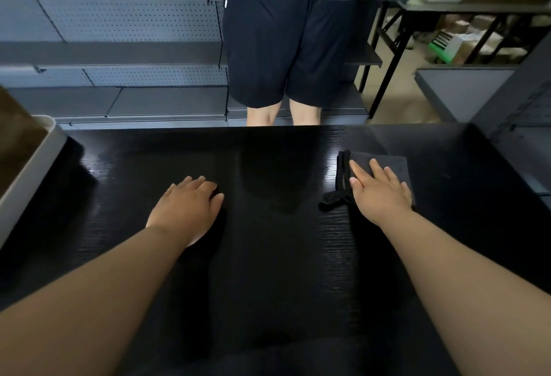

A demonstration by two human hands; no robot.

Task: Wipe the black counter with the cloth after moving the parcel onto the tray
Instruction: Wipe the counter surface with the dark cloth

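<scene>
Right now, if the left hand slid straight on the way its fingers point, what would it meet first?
Only bare counter as far as its far edge; the left hand lies flat there. Past the edge stand a person's legs, though how far back is unclear.

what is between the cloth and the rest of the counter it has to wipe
Only the left hand, resting flat on the counter left of the cloth. The right hand presses on the cloth. The tray sits at the counter's far left edge.
</scene>
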